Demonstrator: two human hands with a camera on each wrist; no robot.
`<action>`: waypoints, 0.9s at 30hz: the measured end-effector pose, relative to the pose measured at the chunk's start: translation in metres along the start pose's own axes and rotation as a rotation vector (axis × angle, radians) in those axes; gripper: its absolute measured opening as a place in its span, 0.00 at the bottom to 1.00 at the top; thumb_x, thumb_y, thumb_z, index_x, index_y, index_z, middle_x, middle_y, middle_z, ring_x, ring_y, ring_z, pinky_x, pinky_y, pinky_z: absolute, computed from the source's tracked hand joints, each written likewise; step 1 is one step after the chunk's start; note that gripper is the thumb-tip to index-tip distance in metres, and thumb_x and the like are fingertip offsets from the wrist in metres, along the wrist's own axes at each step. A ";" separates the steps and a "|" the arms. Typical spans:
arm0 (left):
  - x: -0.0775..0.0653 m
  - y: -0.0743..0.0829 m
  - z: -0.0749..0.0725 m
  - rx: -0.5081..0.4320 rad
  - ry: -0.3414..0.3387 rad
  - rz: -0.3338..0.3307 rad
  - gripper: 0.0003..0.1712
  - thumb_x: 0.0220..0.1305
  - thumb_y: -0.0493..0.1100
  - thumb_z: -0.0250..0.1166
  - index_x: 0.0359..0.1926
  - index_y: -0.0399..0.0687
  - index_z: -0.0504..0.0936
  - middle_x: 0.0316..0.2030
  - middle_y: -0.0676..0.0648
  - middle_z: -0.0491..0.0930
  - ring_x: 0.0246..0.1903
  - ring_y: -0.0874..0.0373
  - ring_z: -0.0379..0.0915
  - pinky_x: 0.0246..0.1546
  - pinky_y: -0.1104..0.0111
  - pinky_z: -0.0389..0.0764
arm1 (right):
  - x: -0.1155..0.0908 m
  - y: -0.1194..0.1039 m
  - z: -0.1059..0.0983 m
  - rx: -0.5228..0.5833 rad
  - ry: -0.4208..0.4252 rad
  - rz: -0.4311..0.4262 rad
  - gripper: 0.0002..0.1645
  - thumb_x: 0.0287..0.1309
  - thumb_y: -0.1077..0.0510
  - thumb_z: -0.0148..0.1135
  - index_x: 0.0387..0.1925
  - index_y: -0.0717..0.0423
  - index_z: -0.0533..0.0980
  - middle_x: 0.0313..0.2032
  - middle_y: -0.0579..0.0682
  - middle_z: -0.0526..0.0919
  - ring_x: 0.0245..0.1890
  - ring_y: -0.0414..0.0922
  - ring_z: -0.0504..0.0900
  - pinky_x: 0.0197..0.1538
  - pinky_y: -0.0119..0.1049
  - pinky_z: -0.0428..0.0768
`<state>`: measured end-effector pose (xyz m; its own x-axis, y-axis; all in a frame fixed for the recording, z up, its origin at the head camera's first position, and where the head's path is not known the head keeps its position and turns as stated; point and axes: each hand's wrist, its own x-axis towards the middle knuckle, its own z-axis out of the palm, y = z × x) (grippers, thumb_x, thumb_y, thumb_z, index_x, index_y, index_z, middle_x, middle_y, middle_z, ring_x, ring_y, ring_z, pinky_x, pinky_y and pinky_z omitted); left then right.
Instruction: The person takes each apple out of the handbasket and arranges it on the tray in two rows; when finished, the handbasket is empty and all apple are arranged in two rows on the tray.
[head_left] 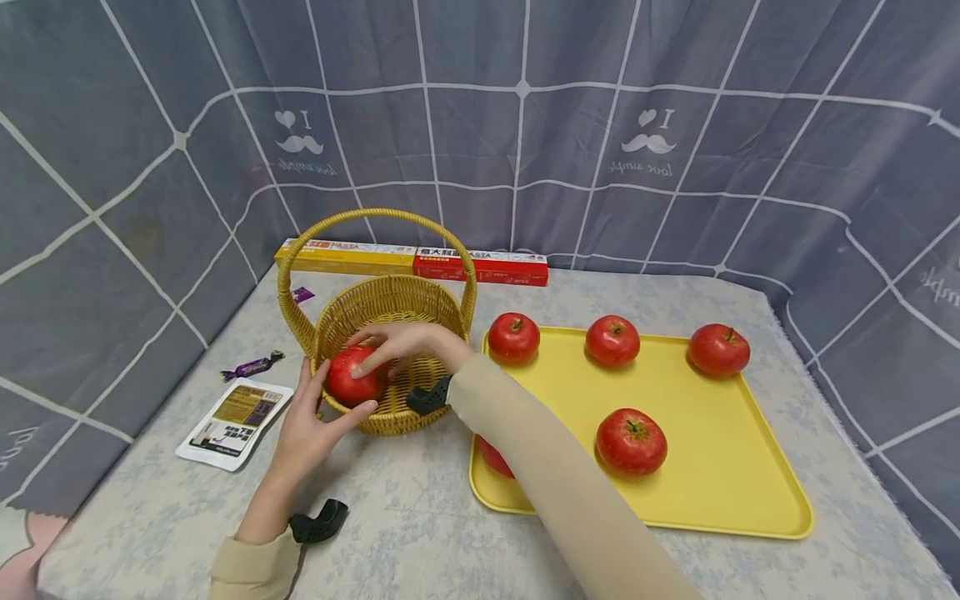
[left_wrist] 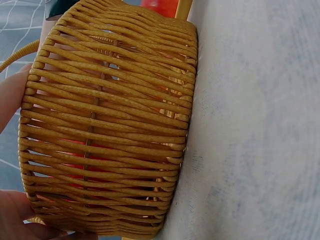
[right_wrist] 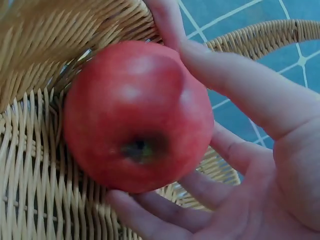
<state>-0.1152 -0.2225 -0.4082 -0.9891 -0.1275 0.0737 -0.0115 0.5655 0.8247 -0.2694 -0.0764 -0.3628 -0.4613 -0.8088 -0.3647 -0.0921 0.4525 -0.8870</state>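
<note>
A golden wicker basket point(head_left: 397, 423) with a tall arched handle stands on the table. Inside its left part is a red apple point(head_left: 347, 382), which my right hand point(head_left: 408, 340) grips. The right wrist view shows the thumb on one side of the apple point(right_wrist: 130, 90) and fingers curled around the other, close to the woven wall. My left hand point(head_left: 307, 425) holds the basket's near left rim, thumb toward the front. In the left wrist view red shows through the weave point(left_wrist: 110, 110), and part of the left hand is cut off.
Right of the basket lies a yellow tray point(head_left: 720, 467) with several red apples, one partly hidden by my right sleeve. Two pasta boxes point(head_left: 480, 267) lie behind the basket. At left are a white packet point(head_left: 236, 423) and a purple-wrapped candy point(head_left: 252, 367). A grey curtain hangs around.
</note>
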 end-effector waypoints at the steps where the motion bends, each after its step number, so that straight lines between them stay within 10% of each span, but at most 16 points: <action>1: 0.000 0.000 0.000 0.001 0.001 0.001 0.57 0.55 0.59 0.67 0.73 0.42 0.44 0.72 0.42 0.26 0.68 0.35 0.43 0.61 0.42 0.56 | 0.000 0.000 0.001 -0.010 -0.009 0.002 0.35 0.53 0.55 0.67 0.62 0.49 0.66 0.54 0.46 0.69 0.47 0.43 0.73 0.51 0.44 0.78; 11: 0.000 -0.001 0.000 0.023 0.004 -0.003 0.57 0.54 0.60 0.67 0.74 0.44 0.44 0.72 0.42 0.26 0.68 0.34 0.42 0.60 0.39 0.54 | -0.003 0.001 0.010 -0.249 0.054 -0.023 0.39 0.44 0.51 0.72 0.56 0.53 0.64 0.48 0.47 0.69 0.45 0.41 0.71 0.45 0.30 0.75; 27: -0.002 0.001 -0.001 0.021 -0.009 0.010 0.57 0.55 0.58 0.68 0.74 0.43 0.43 0.72 0.41 0.25 0.68 0.34 0.40 0.62 0.41 0.53 | -0.050 -0.002 -0.022 -0.182 0.166 -0.144 0.38 0.42 0.58 0.72 0.57 0.51 0.66 0.51 0.48 0.72 0.48 0.43 0.74 0.46 0.35 0.78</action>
<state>-0.1134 -0.2228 -0.4070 -0.9905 -0.1142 0.0765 -0.0047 0.5841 0.8117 -0.2657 -0.0283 -0.3367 -0.5686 -0.8040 -0.1740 -0.3171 0.4095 -0.8554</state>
